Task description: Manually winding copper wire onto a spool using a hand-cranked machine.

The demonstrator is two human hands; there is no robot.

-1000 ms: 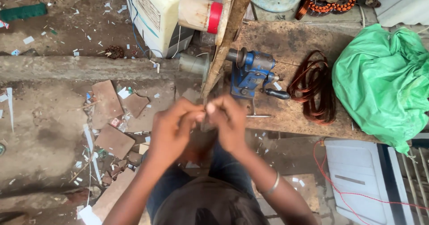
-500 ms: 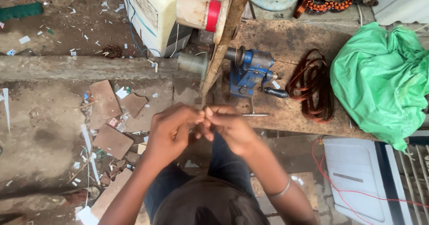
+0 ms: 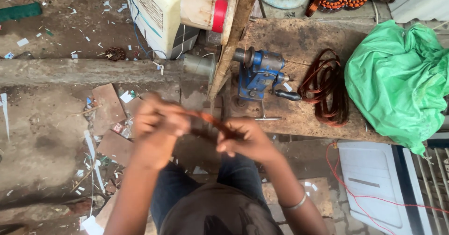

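Hands (image 3: 161, 123) drawn apart — copper wire (image 3: 210, 119) stretched between both grips

soft even daylight, faint shadows, hands (image 3: 201, 132) motion-blurred, surroundings sharp.

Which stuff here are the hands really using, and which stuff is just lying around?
In use:
left hand
right hand
copper wire bundle, held between both hands

Just lying about:
blue winding machine
wire coils on the wooden bench
green cloth
spool
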